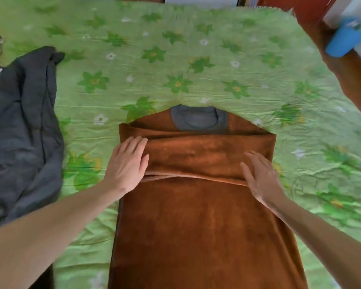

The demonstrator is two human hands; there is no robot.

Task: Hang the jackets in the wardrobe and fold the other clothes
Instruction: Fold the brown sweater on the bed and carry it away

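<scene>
1. Writing and labels: I can read no brand, tag or lettering on any garment or surface; the far right corner is too blurred to tell.
2. Brown top [206, 215]: a plush, rust-brown garment with a grey collar [198, 118] at its far end. It lies flat on the bed, at the centre, running from the near edge away from me.
3. Fold: the sleeves are turned in across the chest, forming a thick horizontal band just near of the collar. The band's near edge shows a paler lining.
4. My left hand [126, 163]: fingers straight and close together, palm down, pressing on the left end of the folded band. It grips nothing.
5. My right hand [258, 176]: fingers straight and slightly spread, palm down, resting on the right end of the same band. It grips nothing.
6. Bedspread [196, 59]: light green, creased, printed with darker green flowers and small white ones.
7. Dark grey garment [23, 132]: lies crumpled on the left side of the bed, apart from the brown top.
8. Blue object [342, 41]: sits on brown wooden furniture [346, 69] at the far right, beyond the bed; blurred, so I cannot tell what it is.
</scene>
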